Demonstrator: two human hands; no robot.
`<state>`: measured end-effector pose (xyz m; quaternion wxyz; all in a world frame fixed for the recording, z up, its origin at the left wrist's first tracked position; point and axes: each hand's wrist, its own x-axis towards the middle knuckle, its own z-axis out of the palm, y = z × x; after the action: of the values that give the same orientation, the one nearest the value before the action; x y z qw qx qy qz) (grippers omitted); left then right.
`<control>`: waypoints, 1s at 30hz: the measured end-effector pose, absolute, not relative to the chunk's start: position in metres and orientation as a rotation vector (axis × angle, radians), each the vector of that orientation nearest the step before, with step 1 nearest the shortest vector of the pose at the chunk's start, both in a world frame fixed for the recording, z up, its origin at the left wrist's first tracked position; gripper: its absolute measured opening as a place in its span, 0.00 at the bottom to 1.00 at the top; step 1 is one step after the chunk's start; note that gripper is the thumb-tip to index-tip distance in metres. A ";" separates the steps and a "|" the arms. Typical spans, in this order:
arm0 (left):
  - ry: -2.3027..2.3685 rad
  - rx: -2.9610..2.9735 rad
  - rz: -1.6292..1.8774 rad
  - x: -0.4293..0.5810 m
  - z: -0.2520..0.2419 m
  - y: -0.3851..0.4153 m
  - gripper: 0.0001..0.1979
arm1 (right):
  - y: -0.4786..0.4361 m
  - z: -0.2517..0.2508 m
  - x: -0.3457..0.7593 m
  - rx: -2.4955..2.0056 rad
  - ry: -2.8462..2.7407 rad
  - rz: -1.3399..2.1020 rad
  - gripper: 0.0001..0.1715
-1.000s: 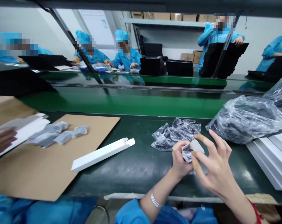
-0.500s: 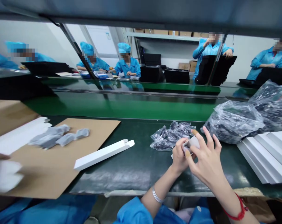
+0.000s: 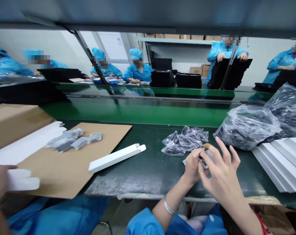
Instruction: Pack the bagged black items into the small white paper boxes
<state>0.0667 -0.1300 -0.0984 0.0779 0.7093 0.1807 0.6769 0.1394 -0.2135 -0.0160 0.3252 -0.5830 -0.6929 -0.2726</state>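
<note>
The left hand [image 3: 193, 164] and right hand [image 3: 221, 174] cover most of the small carton [image 3: 210, 156] between them, so I can't make out its contents. At lower left, the frame cuts off a co-worker's hand [image 3: 0, 181], which hides part of a white box [image 3: 24, 179]. The far-right plastic bag [image 3: 291, 111] runs past the edge, its contents too creased over to tell.

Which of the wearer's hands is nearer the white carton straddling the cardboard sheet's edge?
Left. The left hand is right of the carton, apart from it; the right hand is farther right.
</note>
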 end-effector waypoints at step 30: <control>0.632 2.091 2.036 0.080 -0.101 -0.122 0.25 | -0.191 -0.022 0.169 -1.648 -1.620 -0.461 0.06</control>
<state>0.0800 -0.1217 -0.1006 0.0775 0.6982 0.2109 0.6798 0.1690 -0.1914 -0.0225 0.3824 -0.6462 -0.6353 -0.1807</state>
